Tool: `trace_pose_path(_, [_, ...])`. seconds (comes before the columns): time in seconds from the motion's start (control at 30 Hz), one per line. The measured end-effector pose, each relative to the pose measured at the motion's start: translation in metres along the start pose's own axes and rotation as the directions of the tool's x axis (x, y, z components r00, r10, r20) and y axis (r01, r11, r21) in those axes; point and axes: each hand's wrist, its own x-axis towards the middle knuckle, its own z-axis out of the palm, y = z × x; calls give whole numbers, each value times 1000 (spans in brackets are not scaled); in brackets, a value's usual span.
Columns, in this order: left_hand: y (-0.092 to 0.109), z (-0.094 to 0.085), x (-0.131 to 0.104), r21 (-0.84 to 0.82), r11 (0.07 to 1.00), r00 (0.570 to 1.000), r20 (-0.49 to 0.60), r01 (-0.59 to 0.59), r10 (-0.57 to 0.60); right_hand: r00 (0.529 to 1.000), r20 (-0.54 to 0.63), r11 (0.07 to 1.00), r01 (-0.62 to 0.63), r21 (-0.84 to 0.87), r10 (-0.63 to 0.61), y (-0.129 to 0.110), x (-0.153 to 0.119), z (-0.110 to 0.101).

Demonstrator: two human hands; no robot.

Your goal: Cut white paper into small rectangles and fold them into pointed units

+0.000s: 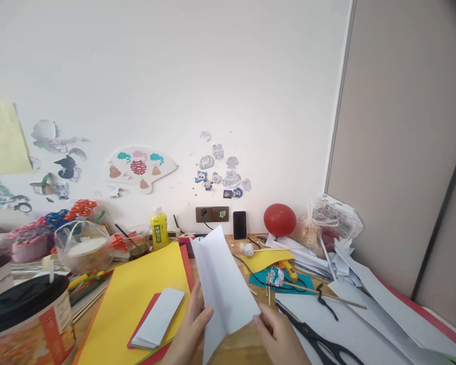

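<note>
A creased sheet of white paper point(228, 289) is held up in front of me, partly folded along a line near its left side. My left hand point(193, 319) grips its left edge, with the thumb on the near face. At the lower right corner my right hand point(277, 332) pinches the paper between thumb and fingers. To the left, a folded white paper point(160, 315) rests on a red piece atop a large yellow sheet point(142, 289). Black scissors point(315, 337) lie near my right hand, on white paper.
A lidded cup point(26, 324) stands at the front left. Toward the wall are a yellow bottle point(158, 228), a phone point(239, 225) and a red balloon point(280, 220). Paper scraps, sticks and a yellow cutter point(290, 270) crowd the right. A plastic bag point(84, 246) sits at the left.
</note>
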Motion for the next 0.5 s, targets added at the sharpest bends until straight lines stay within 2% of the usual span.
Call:
trace_pose_path(0.13, [7,0,0,42,998,997,-65,-44,47,994,-63,991,-79,111,86,7,6,-7])
trace_pose_path(0.23, [6,-6,3,134,991,995,-96,-9,22,992,-46,983,-106,152,114,9,6,-6])
trace_pose_path(0.37, [-3,-9,7,266,964,999,-51,17,-4,998,57,968,-36,250,22,13,-1,9])
trace_pose_path(0.43, [-8,-6,5,311,950,999,-35,-27,39,993,119,975,-4,220,-23,14,-6,21])
trace_pose_path(0.5, [-14,-2,1,338,939,998,0,-58,62,993,117,991,-6,136,-10,13,-12,30])
